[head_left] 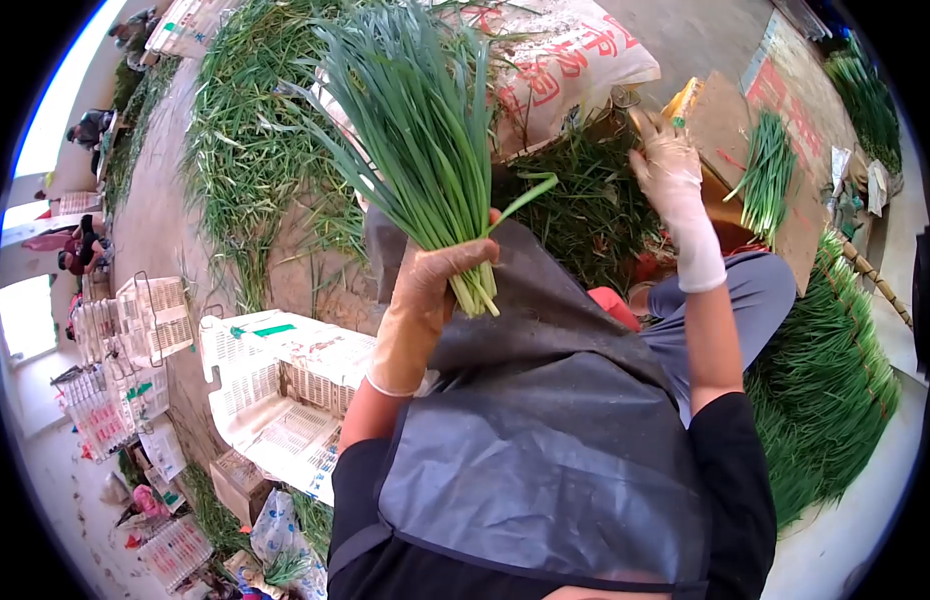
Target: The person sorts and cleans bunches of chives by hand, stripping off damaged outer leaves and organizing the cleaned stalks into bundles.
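Note:
My left hand (437,275), in a soiled glove, is closed around the lower stalks of a bunch of garlic chives (410,130). The leaves fan out up and away from me, and the pale cut ends stick out below the fist. One bent leaf juts out to the right. My right hand (669,165), in a whitish glove, is stretched forward with its fingers apart, close to a yellow object (683,102) at the edge of a brown board (720,125). I cannot make out what the yellow object is. Nothing shows in the right hand.
A smaller chive bundle (767,175) lies on the board. Many chives (830,390) are stacked at right. Loose leaves (245,150) cover the floor ahead, beside a white sack (585,75) with red print. A white plastic crate (285,375) stands at left; other people (85,245) sit farther off.

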Available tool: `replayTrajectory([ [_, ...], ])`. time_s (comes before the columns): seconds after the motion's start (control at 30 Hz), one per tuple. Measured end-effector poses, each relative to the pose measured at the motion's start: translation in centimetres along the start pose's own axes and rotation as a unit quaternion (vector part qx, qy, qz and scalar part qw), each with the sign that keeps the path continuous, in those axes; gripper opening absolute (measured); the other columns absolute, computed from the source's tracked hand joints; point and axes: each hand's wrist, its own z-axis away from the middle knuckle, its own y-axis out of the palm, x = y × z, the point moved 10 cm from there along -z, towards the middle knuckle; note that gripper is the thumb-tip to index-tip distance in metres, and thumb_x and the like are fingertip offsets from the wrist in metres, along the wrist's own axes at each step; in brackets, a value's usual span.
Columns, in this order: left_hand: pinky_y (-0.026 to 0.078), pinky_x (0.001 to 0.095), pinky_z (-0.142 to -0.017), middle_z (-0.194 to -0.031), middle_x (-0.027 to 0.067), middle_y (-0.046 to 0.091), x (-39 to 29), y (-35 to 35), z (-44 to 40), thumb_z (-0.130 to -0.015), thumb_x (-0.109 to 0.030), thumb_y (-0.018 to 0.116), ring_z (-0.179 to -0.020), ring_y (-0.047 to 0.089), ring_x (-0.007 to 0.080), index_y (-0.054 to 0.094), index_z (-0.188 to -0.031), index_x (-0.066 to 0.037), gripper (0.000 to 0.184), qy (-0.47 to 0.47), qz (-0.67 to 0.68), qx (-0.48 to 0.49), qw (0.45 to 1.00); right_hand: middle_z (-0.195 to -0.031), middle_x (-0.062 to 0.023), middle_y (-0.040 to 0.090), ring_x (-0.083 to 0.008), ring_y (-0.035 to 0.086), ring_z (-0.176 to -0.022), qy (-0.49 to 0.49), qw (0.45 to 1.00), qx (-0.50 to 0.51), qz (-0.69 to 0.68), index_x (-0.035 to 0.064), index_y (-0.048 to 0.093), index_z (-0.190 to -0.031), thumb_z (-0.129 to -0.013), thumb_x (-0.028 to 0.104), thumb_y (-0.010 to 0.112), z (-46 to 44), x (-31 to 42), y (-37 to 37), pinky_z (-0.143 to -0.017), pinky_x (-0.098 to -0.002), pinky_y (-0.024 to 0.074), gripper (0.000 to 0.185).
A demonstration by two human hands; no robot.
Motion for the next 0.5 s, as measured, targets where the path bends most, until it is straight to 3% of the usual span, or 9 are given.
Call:
replayTrajectory([
  [0.03,0.052,0.0290,-0.072,-0.102,0.0097,0.063,-0.2,0.5,-0.1,-0.064,0.002,0.075,-0.082,0.062,0.0167,0.056,-0.114,0.000,0.053,0.020,0.016,0.003,1.000,-0.110,-0.0112,0.063,-0.0163,0.060,-0.099,0.085,0.946,-0.006,-0.313,0.0090,0.060,-0.118,-0.083,0.008,0.064,-1.1,0.4,-2.0,-0.084,-0.0261,0.0467,0.035],
  [0.07,0.052,0.0290,-0.072,-0.102,0.0097,0.063,0.1,1.0,-0.2,-0.064,0.002,0.075,-0.082,0.062,0.0167,0.056,-0.114,0.000,0.053,0.017,0.017,0.002,1.000,-0.108,-0.0103,0.065,-0.0156,0.061,-0.099,0.156,0.808,0.022,-0.568,0.0075,0.061,-0.115,-0.084,0.002,0.061,-1.5,2.5,-3.2,-0.083,-0.0256,0.0474,0.031],
  [0.1,0.052,0.0286,-0.072,-0.102,0.0091,0.063,0.1,1.3,0.1,-0.064,0.002,0.075,-0.082,0.062,0.0167,0.056,-0.114,-0.001,0.053,0.025,0.003,-0.006,1.000,-0.102,-0.0084,0.067,-0.0178,0.063,-0.094,-0.019,0.843,-0.052,-0.535,0.0061,0.062,-0.113,-0.083,0.000,0.061,-3.1,7.0,-9.6,-0.083,-0.0280,0.0485,0.031],
  [0.13,0.051,0.0283,-0.071,-0.101,0.0086,0.063,-0.2,1.7,0.2,-0.063,0.001,0.076,-0.083,0.062,0.0167,0.057,-0.113,-0.002,0.053,0.036,-0.013,-0.008,0.999,-0.104,-0.0076,0.066,-0.0224,0.062,-0.098,-0.143,0.865,-0.052,-0.479,0.0070,0.062,-0.113,-0.080,0.002,0.063,-3.1,11.0,-12.4,-0.087,-0.0338,0.0482,0.032],
  [0.17,0.051,0.0285,-0.070,-0.098,0.0072,0.062,0.1,1.8,0.5,-0.063,0.002,0.074,-0.083,0.061,0.0168,0.057,-0.111,-0.002,0.052,0.015,-0.007,-0.020,1.000,-0.111,-0.0068,0.064,-0.0274,0.060,-0.102,-0.226,0.833,-0.060,-0.501,0.0098,0.059,-0.117,-0.078,0.009,0.066,-3.3,13.9,-13.4,-0.089,-0.0390,0.0466,0.039],
  [0.2,0.051,0.0285,-0.070,-0.098,0.0072,0.062,0.1,2.0,0.4,-0.063,0.002,0.074,-0.083,0.061,0.0168,0.057,-0.111,-0.002,0.052,0.014,-0.011,-0.012,1.000,-0.116,-0.0069,0.060,-0.0278,0.057,-0.108,-0.223,0.893,-0.030,-0.388,0.0119,0.056,-0.121,-0.076,0.018,0.069,-2.9,15.6,-13.1,-0.091,-0.0395,0.0447,0.047],
  [0.27,0.051,0.0284,-0.070,-0.096,0.0065,0.061,0.3,2.1,0.4,-0.063,0.004,0.073,-0.082,0.062,0.0172,0.057,-0.110,-0.002,0.050,0.006,-0.004,0.023,1.000,-0.119,-0.0076,0.057,-0.0272,0.055,-0.108,-0.169,0.907,0.017,-0.386,0.0124,0.054,-0.123,-0.074,0.023,0.070,-3.1,15.3,-11.8,-0.089,-0.0397,0.0442,0.053],
  [0.37,0.052,0.0297,-0.073,-0.094,0.0072,0.062,-0.8,3.3,1.0,-0.063,0.004,0.072,-0.082,0.062,0.0189,0.056,-0.111,-0.001,0.050,0.039,0.018,0.027,0.999,-0.111,-0.0082,0.058,-0.0280,0.054,-0.103,-0.130,0.901,0.005,-0.414,0.0135,0.053,-0.125,-0.073,0.026,0.071,-2.2,13.9,-10.6,-0.088,-0.0411,0.0435,0.056],
  [0.5,0.053,0.0311,-0.075,-0.095,0.0095,0.063,-0.5,3.3,1.1,-0.065,0.004,0.071,-0.084,0.064,0.0210,0.055,-0.111,0.001,0.049,0.033,0.012,0.036,0.999,-0.097,-0.0083,0.057,-0.0292,0.055,-0.093,-0.165,0.922,0.028,-0.348,0.0193,0.050,-0.128,-0.071,0.032,0.072,-2.4,13.9,-11.1,-0.084,-0.0403,0.0440,0.062],
])
